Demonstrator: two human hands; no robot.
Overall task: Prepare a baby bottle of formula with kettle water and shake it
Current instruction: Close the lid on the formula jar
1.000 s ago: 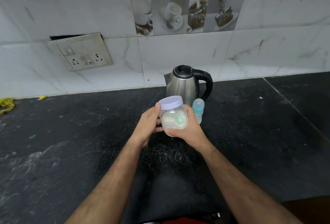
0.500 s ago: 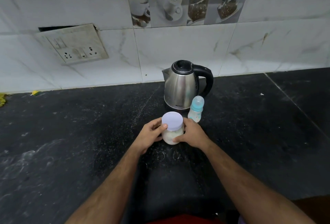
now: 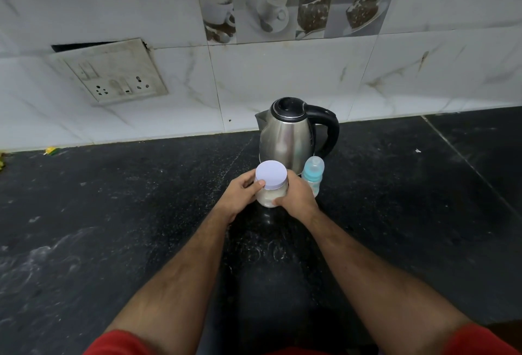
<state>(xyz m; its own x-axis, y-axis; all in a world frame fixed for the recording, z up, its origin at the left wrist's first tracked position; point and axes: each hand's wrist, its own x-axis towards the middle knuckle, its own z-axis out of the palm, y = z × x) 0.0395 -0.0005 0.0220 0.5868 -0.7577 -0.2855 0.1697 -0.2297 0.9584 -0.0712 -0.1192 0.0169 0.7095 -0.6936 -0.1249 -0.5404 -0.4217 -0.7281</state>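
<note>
Lavender-lidded jar (image 3: 270, 186) upright, lid skyward

We are reaching both bare forearms forward, red sleeves at the near edge. Our left hand (image 3: 240, 197) and right hand (image 3: 296, 199) are curling inward, facing each other, thumbs toward us.

Both hands cover most of the jar (image 3: 270, 197): the left hand (image 3: 240, 196) hides its left side, the right hand (image 3: 296, 199) its right side, so only a strip of white powder shows between them. The right hand also blocks the lower part of the baby bottle (image 3: 313, 175). The jar lid (image 3: 271, 174) hides the kettle's (image 3: 288, 137) base. Both upper arms, in red sleeves (image 3: 118, 343), are cut off by the frame's lower edge. Markings on the wall socket plate (image 3: 113, 74), in the upper left, are too small to read.
</note>
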